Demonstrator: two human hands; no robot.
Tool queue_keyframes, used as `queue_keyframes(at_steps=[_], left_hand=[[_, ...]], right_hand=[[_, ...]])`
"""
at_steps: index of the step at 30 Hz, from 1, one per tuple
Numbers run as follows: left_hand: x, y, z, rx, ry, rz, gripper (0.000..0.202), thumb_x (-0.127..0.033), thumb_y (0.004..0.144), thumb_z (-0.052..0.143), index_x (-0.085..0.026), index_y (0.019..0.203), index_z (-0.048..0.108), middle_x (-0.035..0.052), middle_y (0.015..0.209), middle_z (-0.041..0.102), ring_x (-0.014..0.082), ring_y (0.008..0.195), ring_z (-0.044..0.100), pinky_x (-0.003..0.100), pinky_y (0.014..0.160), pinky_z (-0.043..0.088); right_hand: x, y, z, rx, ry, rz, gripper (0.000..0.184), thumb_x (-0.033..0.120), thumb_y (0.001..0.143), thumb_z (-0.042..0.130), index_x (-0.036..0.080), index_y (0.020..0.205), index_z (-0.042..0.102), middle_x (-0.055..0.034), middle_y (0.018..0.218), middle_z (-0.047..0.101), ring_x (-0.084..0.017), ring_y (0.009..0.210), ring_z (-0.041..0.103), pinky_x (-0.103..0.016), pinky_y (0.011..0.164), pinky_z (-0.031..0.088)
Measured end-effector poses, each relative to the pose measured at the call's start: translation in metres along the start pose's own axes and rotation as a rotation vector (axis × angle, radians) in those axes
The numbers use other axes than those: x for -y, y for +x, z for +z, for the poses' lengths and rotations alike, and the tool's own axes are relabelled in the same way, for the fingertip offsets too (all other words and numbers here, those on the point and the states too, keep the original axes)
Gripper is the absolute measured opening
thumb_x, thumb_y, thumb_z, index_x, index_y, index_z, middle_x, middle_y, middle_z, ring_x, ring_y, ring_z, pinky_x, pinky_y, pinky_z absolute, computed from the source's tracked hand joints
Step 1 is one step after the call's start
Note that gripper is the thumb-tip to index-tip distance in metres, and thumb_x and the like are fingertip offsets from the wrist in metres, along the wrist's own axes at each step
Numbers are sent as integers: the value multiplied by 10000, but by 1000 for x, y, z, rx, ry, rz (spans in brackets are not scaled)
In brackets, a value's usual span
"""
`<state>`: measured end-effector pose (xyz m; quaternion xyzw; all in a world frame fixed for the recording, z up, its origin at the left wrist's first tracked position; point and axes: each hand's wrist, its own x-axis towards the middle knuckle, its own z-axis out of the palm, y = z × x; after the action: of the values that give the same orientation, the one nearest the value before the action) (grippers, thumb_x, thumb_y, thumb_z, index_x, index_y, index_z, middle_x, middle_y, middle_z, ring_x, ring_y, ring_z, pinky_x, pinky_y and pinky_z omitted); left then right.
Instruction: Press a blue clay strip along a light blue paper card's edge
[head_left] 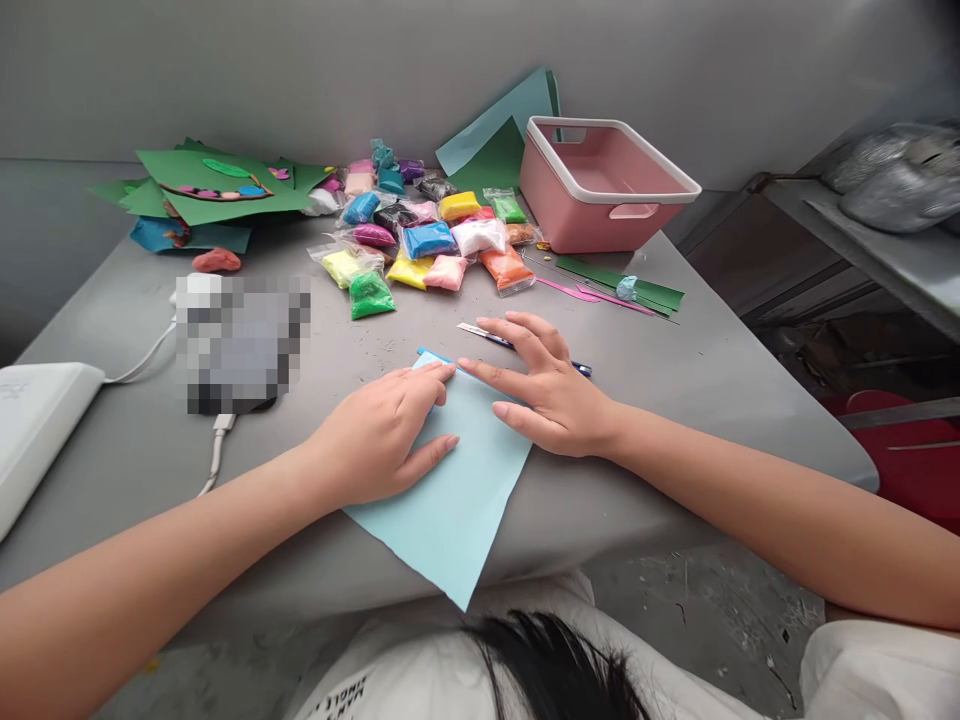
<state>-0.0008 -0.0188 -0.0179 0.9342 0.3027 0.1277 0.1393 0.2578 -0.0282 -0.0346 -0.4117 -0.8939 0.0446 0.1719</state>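
A sheet of light blue paper (480,480) lies at an angle near the table's front edge, one corner hanging past it. My left hand (390,430) rests flat on its left side, fingers stretched toward the far edge. My right hand (551,390) has its fingers spread, the index fingertip at that same far edge. Between the two hands' fingertips runs a narrow, brighter blue strip (433,354); whether it is a fold or a separate piece I cannot tell. Partly hidden behind my right hand is a slim pen-like tool (583,369) with a white end.
Several bags of coloured clay (429,240) lie mid-table beyond the hands. A pink basket (600,200) stands back right, green paper strips (637,284) before it. Decorated green sheets (217,190) are stacked back left. A blurred-out device (244,340) with cables and a white box (45,420) sit left.
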Motion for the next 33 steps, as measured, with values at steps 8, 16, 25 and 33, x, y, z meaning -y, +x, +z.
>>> queue_keyframes(at_steps=[8,16,25,33], left_hand=[[2,-2,5,-45,-17,41,307,-440,972,478,-177,1119,539,186,1417,594,331,1363,527,548,1136,423],[-2,-1,1,17,-26,43,369,-527,935,515,-180,1059,544,200,1435,578,354,1376,511,570,1156,386],[-4,-3,0,12,-87,54,307,-489,977,458,-199,1073,494,192,1495,521,312,1427,457,530,1136,420],[-2,-2,6,44,-68,68,290,-483,961,501,-203,1035,482,190,1508,508,317,1415,473,532,1130,425]], right_hand=[[3,-2,-1,-11,-67,-8,408,368,959,467,307,1298,686,-40,1613,361,-373,1464,208,-586,1157,237],[4,-10,-4,-73,-57,-13,421,328,964,443,323,1315,676,-27,1595,396,-348,1455,242,-559,1162,269],[5,-33,-5,-127,-121,-7,405,336,959,443,319,1259,716,-54,1549,456,-341,1445,288,-546,1142,305],[2,-38,-8,-178,-108,-44,391,311,951,474,291,1255,719,-84,1511,504,-343,1417,353,-535,1128,341]])
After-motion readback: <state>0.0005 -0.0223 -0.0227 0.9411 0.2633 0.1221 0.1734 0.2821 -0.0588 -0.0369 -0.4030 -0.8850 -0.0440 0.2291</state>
